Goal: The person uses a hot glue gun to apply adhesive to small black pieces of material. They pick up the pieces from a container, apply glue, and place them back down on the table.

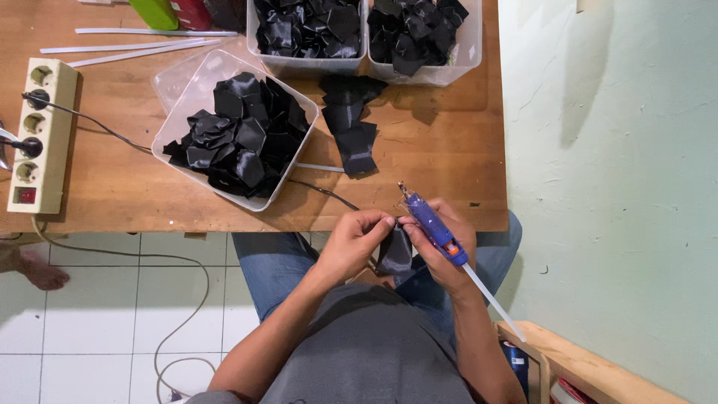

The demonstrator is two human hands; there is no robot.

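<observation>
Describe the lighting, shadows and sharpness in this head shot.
Head view: even, soft light; sharp throughout. Glossy black fabric pieces in the clear tray catch white glare. A soft shadow falls on the pale wall. The right hand holding the blue glue gun shows no motion blur.

Home craft corner, wooden table (441, 161), tubs of black ribbon pieces (239, 135), power strip (37, 135), tiled floor (97, 299)

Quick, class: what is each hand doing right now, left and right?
Left hand: closed, pinching the black ribbon piece.
Right hand: closed around the blue glue gun, also touching the ribbon piece.
</observation>
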